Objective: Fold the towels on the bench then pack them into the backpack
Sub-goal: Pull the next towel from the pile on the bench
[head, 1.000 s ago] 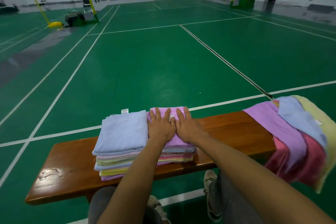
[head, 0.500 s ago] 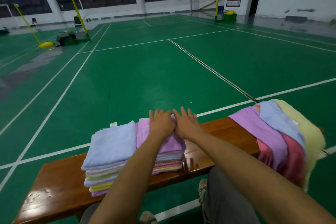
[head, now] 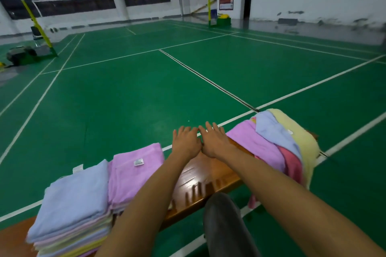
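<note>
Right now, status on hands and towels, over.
Left hand and right hand open, empty, above the bench. Two folded stacks at left; unfolded pile at right. No backpack in view. Path unobstructed.

One wooden counter (head: pixel 200 175) carries everything counted here. Left of its bare middle stand two stacks of folded towels: one stack topped by a blue towel (head: pixel 77 196), and one stack topped by a purple towel (head: pixel 133 171) just beside it. The layers in each stack are too thin and blurred to count exactly. At the counter's right end lies one loose heap of four unfolded towels: one purple (head: pixel 257 146), one blue (head: pixel 273 131), one pink (head: pixel 292 165), one yellow (head: pixel 302 140). Two hands hover above the counter's bare middle: one left hand (head: pixel 186 142) and one right hand (head: pixel 215 141).
</note>
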